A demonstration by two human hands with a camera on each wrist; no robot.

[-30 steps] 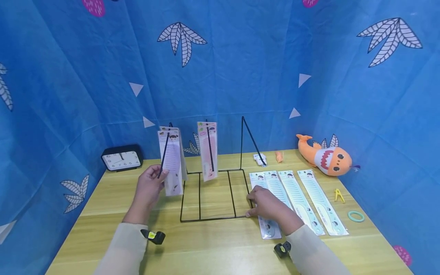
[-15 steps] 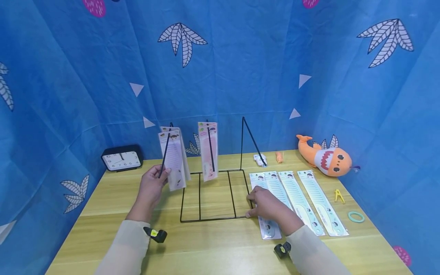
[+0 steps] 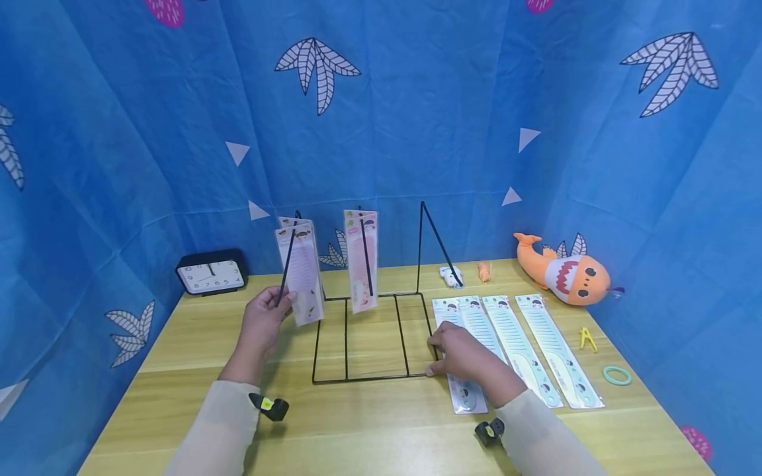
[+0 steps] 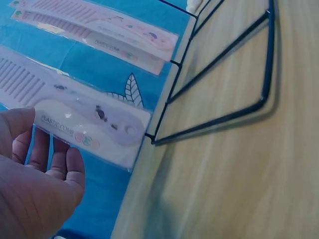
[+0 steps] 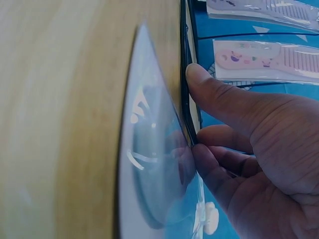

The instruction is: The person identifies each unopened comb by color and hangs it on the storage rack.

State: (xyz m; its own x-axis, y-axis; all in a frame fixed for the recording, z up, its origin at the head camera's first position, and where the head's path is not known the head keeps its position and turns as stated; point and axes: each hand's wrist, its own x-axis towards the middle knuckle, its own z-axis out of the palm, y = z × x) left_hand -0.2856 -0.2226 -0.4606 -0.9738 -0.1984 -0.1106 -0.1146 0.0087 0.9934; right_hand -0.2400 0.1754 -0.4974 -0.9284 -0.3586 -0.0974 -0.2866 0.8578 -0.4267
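Note:
A black wire rack stands on the wooden table with three upright hooks. Packaged purple combs hang from its left hook, and the left hand pinches the lower left edge of the front pack, thumb in front. In the left wrist view, the thumb of the left hand overlaps that purple comb's pack. Pink combs in packs hang from the middle hook. The right hand grips the right side of the rack's base, beside a flat-lying packaged comb.
Several packaged green combs lie in a row on the right. Behind them are an orange shark plush and small white and orange figures. A yellow clip, a green ring and a clock also sit on the table.
The left hand has shifted slightly right, and the front purple comb has swung back and up toward the comb behind it. The right hand stays on the rack.

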